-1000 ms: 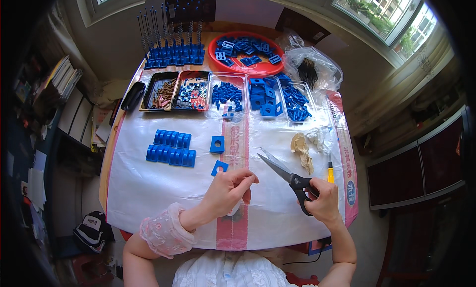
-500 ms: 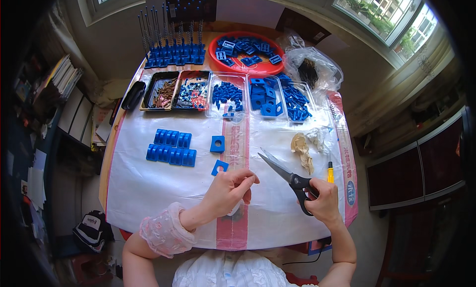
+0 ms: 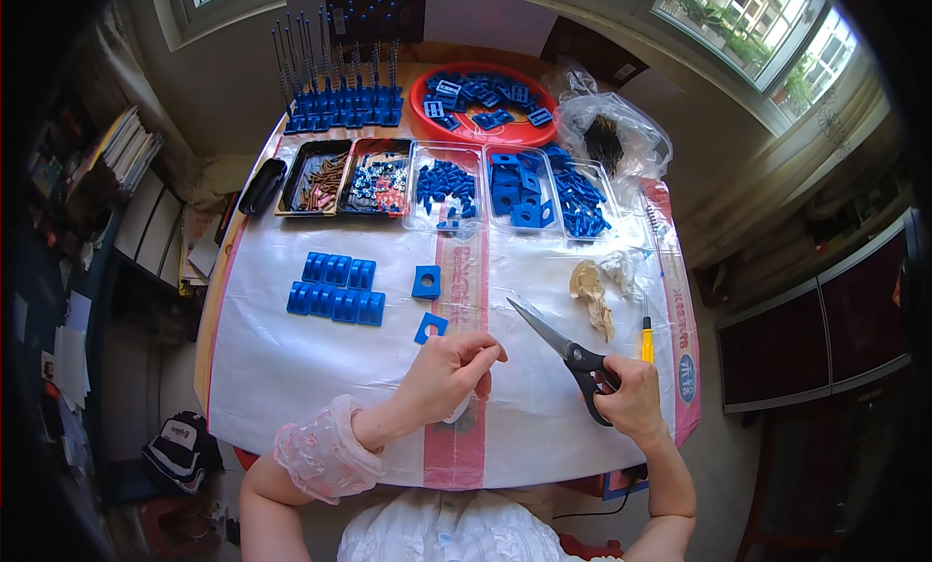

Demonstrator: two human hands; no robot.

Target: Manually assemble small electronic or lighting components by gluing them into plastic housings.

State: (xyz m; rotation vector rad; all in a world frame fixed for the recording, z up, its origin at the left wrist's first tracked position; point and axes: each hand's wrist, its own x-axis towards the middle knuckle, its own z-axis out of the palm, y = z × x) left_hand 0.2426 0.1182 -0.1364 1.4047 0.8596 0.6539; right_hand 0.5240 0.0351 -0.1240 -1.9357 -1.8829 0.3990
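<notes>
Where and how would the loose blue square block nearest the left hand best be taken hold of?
Take the blue square block by two opposite outer edges, coming from above and from the near side. It lies flat on the white table cover, turned slightly askew, with clear space around it and a centre hole too small for a fingertip. The left hand lies just short of it; the right hand holds scissors.

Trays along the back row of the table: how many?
5: black tray of brown parts at left, red tray of mixed hardware, then three clear trays of blue parts.
</notes>
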